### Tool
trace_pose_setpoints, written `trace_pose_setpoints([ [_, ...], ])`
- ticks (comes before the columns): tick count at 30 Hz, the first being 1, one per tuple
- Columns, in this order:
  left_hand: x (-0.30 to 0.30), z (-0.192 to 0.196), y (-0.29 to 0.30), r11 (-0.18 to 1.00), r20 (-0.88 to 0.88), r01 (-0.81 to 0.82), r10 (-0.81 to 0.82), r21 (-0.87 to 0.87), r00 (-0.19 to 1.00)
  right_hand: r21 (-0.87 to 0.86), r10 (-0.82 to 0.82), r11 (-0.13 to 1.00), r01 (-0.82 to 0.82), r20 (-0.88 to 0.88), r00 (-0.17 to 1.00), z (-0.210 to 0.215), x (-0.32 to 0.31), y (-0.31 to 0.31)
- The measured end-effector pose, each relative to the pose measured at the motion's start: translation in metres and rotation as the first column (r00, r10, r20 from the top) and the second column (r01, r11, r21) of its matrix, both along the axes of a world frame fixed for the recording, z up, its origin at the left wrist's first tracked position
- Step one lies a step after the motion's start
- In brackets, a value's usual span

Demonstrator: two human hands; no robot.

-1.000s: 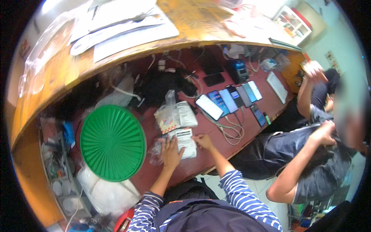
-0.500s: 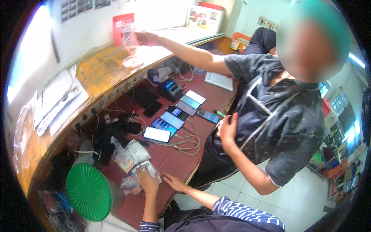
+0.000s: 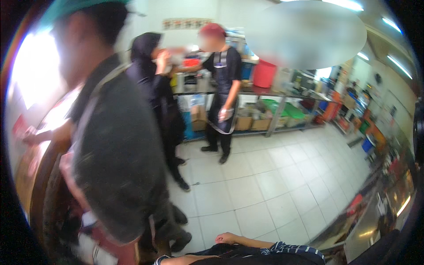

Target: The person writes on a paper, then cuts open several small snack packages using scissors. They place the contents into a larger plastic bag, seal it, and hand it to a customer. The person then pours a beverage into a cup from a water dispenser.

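My right hand (image 3: 226,238) is at the bottom centre, in front of my body, with its fingers curled in and nothing visible in them. Its forearm comes from a blue-and-white striped sleeve (image 3: 285,250). Low at the bottom edge, my left forearm (image 3: 190,259) lies across my dark clothing; the fingers of that hand cannot be made out. Close on my left stands a co-worker in a dark grey shirt (image 3: 117,150), whose arm reaches toward the wooden counter ledge (image 3: 37,176). A strip of the red-brown desk (image 3: 117,247) shows below that person.
Two more people in dark clothes stand at a steel work table (image 3: 282,93) at the back. Below it are cardboard boxes (image 3: 244,123) and green-covered containers. A red bucket (image 3: 264,74) stands on top. White floor tiles (image 3: 247,190) stretch between us. Metal equipment lines the right side.
My view has swung right, away from the desk with the phones and green lid. My hands have left the desk, and my right hand has gone from outstretched to curled near my body.
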State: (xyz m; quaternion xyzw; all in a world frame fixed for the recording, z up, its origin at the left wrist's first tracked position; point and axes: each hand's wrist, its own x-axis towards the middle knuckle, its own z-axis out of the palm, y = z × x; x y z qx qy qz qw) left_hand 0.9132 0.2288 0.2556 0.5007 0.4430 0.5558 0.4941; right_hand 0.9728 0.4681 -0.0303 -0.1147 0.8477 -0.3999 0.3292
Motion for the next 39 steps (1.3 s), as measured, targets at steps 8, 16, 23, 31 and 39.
trace_pose_setpoints([
  [8,-0.047,0.007,0.192,0.964,0.002,0.267,-0.267,-0.019,0.964,-0.023,-0.266,0.964,0.266,0.013,0.964,0.002,0.001,0.135],
  [16,-0.169,0.0,0.339,0.895,0.007,0.445,-0.446,0.027,0.895,-0.158,-0.658,0.75,0.643,-0.081,0.748,0.019,-0.097,0.334],
  [23,-0.282,0.029,0.515,0.744,-0.048,0.648,-0.65,0.162,0.759,0.467,-0.904,0.219,0.857,-0.234,0.358,-0.006,-0.005,0.502],
  [31,-0.373,0.029,0.773,0.521,-0.255,0.82,-0.781,0.235,0.57,0.652,-0.987,0.131,0.747,0.019,0.157,-0.045,0.045,0.491],
  [39,-0.617,-0.077,1.07,0.934,-0.574,-0.238,0.045,-0.266,0.818,0.516,-0.966,0.231,0.825,0.222,0.132,-0.068,-0.145,0.676],
])
